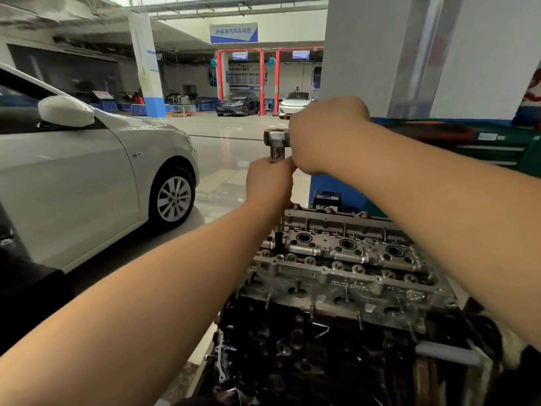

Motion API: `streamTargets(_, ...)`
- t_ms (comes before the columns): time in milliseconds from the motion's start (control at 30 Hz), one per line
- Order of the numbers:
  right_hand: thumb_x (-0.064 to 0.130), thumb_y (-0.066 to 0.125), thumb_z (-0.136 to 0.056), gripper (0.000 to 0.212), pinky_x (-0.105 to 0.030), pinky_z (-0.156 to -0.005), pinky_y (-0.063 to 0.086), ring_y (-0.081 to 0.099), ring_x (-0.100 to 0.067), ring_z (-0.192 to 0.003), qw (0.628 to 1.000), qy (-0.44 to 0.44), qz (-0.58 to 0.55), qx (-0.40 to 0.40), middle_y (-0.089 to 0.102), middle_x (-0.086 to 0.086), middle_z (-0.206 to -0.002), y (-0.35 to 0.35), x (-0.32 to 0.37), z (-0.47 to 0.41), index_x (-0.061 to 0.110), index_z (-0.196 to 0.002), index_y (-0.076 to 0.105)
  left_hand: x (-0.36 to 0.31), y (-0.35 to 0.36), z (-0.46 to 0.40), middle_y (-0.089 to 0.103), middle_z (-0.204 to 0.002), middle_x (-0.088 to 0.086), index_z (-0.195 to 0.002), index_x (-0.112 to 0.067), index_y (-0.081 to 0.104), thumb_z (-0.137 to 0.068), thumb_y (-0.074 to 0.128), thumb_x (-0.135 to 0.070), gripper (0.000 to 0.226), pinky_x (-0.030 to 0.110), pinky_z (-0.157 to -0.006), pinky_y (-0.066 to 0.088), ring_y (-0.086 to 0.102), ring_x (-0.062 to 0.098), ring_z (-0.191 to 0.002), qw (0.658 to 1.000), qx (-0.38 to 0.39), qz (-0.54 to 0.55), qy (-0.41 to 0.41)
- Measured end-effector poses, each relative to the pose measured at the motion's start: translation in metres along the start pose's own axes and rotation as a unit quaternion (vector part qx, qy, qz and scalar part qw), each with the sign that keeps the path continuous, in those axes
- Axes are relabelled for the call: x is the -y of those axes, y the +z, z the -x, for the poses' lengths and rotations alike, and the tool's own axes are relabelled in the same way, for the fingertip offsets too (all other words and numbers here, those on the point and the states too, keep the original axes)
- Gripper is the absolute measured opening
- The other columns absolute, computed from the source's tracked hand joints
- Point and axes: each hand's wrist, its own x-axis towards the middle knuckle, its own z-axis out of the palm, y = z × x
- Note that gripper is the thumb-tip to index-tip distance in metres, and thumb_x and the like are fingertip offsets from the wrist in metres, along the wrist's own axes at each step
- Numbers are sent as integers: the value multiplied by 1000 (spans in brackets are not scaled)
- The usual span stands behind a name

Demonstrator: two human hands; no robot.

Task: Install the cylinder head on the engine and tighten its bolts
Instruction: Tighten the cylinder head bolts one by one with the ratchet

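So I've got both hands up on the chrome steel ratchet wrench point(276, 139). My left hand point(270, 183) is wrapped around the long extension bar point(279, 234) just under the ratchet head, and my right hand point(322, 136) is closed around the handle right beside that head. The bar runs straight down into a bolt hole at the far left end of the bare grey aluminium cylinder head point(345, 259), which is sitting on top of the dark, greasy engine block point(307, 347). There's a silver car point(87, 177) parked off to my left.
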Motion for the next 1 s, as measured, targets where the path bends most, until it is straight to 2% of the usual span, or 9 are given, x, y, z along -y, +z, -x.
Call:
streamTargets(133, 16, 55, -90, 24, -32, -49, 29, 41, -22, -59, 1000, -15, -3, -23, 48, -3, -73, 0, -4, 9, 17, -71, 42, -1, 2, -3, 46, -61, 8, -68, -11, 48, -79, 51, -17, 13, 32, -51, 39, 41, 28, -53, 998, 14, -66, -3)
streamTargets(267, 13, 53, -97, 9, -34, -63, 32, 52, -26, -76, 974, -65, -217, -7, 56, -2, -86, 19, -17, -7, 18, -90, 56, 3, 3, 1, 41, -70, 12, -78, -12, 52, -88, 58, -11, 12, 26, -43, 33, 37, 26, -63, 999, 20, -30, -11)
streamTargets(367, 1, 51, -95, 21, -33, -68, 35, 58, -29, -95, 936, -76, -345, 7, 61, -3, -96, 25, -13, -7, 18, -101, 62, 13, 8, 19, 38, -55, -10, -67, -22, 41, -85, 61, -21, 27, 27, -49, 30, 33, 16, -55, 998, -31, -20, 50)
streamTargets(433, 3, 55, -92, 19, -34, -72, 41, 60, -29, -96, 952, -53, -301, 2, 58, -1, -92, 21, -6, -6, 20, -100, 59, 15, 10, 23, 38, -51, -12, -66, -24, 39, -86, 60, -22, 29, 31, -53, 28, 30, 13, -53, 995, -71, -19, 62)
streamTargets(533, 21, 57, -95, 9, -40, -74, 41, 55, -25, -78, 996, -1, -81, 22, 49, -1, -81, 1, -4, 4, 16, -89, 53, 8, 12, 8, 33, -38, -10, -61, -18, 39, -90, 53, -8, 33, 30, -53, 22, 25, 17, -53, 996, -75, -49, 18)
streamTargets(667, 19, 54, -92, 23, -34, -57, 34, 43, -22, -62, 999, -2, 30, 9, 50, -2, -75, -5, -5, 27, 16, -72, 43, 3, 14, -3, 32, -61, 6, -78, -10, 48, -92, 41, 2, 19, 17, -42, 20, 26, 20, -52, 997, 12, -52, -48)
streamTargets(800, 16, 52, -93, 5, -40, -69, 42, 52, -27, -74, 992, -37, -99, -67, 43, 2, -71, 14, -12, 14, 20, -93, 51, 4, 1, -1, 38, -46, -1, -66, -16, 44, -94, 48, -8, 29, 18, -33, 27, 33, 15, -33, 997, 52, -46, -25)
streamTargets(900, 6, 48, -96, 29, -44, -97, 42, 54, -27, -90, 950, -83, -301, -32, 59, 5, -83, 26, -19, 5, 28, -111, 60, 5, -5, 5, 31, -46, 1, -47, -24, 42, -89, 57, -12, 45, 24, -42, 24, 24, 21, -39, 989, 149, 5, -18)
streamTargets(1000, 2, 49, -96, 30, -42, -86, 47, 58, -28, -101, 923, -86, -374, -4, 66, -3, -106, 24, -11, 1, 23, -111, 63, 6, -8, 5, 31, -45, 2, -44, -24, 42, -87, 56, -11, 47, 25, -44, 24, 24, 20, -38, 989, 147, 7, -18)
